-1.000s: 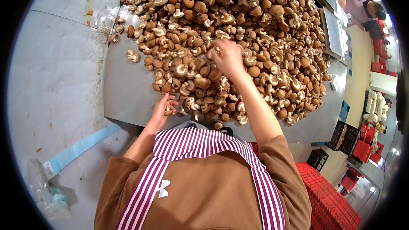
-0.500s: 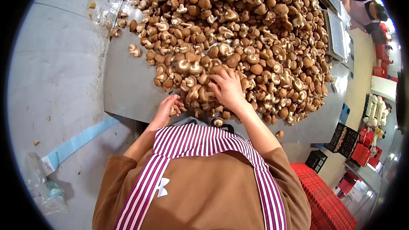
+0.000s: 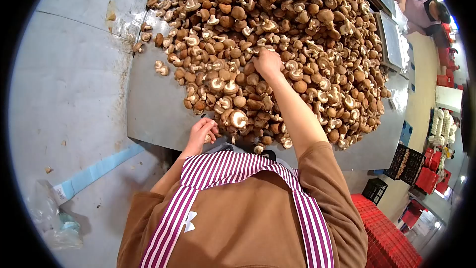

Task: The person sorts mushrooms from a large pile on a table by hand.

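Note:
A large heap of brown shiitake mushrooms [image 3: 307, 44] covers much of the grey metal table [image 3: 153, 101]; some lie caps up, others show pale gills and stems. My right hand [image 3: 268, 63] reaches into the middle of the heap. Its fingers point down among the caps and their tips are hidden, so I cannot tell whether they grip one. By the front edge of the table, my left hand [image 3: 202, 133] is closed with its fingers curled around a mushroom [image 3: 207, 139], only partly visible. A big mushroom with a pale underside [image 3: 238, 118] lies just right of that hand.
Scale-like trays [image 3: 391, 39] stand along the table's right side. Another person [image 3: 421, 10] is at the far right. Red stacked crates [image 3: 384, 228] and a black crate [image 3: 374, 190] are on the floor at right. A blue strip [image 3: 99, 173] lies at left.
My right hand has moved from the near edge of the heap farther in, its arm stretching out. My left hand stays near the table edge, fingers still curled. The near mushrooms have shifted.

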A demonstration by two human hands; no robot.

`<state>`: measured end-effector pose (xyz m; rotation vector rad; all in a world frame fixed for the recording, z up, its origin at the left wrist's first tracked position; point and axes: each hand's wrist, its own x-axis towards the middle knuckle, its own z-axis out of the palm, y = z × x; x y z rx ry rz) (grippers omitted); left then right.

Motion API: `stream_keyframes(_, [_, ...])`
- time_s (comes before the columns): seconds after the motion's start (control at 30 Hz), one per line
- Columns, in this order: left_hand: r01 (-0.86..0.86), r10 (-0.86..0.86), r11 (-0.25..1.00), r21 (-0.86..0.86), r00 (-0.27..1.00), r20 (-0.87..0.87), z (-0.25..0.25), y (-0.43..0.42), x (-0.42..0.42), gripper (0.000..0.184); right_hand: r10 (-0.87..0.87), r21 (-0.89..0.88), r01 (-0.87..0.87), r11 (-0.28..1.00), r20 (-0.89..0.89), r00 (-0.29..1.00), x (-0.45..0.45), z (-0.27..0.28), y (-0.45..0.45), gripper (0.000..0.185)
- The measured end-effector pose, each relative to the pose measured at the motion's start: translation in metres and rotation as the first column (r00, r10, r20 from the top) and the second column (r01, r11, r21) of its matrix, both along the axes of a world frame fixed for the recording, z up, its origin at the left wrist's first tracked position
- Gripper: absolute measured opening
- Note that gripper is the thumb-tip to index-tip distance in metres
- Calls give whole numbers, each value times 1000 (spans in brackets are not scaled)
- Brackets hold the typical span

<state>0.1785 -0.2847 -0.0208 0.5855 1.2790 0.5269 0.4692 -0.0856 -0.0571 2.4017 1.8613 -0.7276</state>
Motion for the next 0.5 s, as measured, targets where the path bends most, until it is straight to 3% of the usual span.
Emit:
stream_keyframes(0.07, [14,-15,1000,15,998,55,14,7,4,22,-54,207,76,975,-107,993,2,7,-17,41])
stream_keyframes(0.1, [20,-22,999,27,994,105,22,10,6,22,-50,205,71,976,-107,993,1,13,-25,41])
stream_keyframes(0.17, [86,-99,990,110,987,127,41,20,20,31,-1,479,127,869,-255,967,0,30,-41,36])
stream_keyframes(0.2, [25,-42,997,75,973,225,58,28,33,35,6,256,160,953,-546,838,-4,51,-48,35])
stream_keyframes(0.23, [-29,16,999,35,947,321,66,35,41,39,-54,25,116,993,-777,628,-7,77,-54,34])
stream_keyframes(0.27, [-27,14,999,35,947,320,63,41,44,39,127,76,-106,991,-748,652,-7,98,-59,30])
stream_keyframes(0.3, [-57,66,998,-35,909,412,57,49,48,41,326,218,-245,945,-556,765,-6,105,-63,27])
stream_keyframes(0.37, [-74,123,990,-117,860,495,43,50,49,42,275,268,-149,952,-532,801,-1,87,-46,33])
stream_keyframes(0.43, [-39,83,995,-93,838,540,23,48,39,38,383,409,-268,873,-232,894,8,49,-25,26])
stream_keyframes(0.5, [-29,62,997,-67,826,560,16,44,32,38,402,375,-364,853,-27,915,5,25,-12,32])
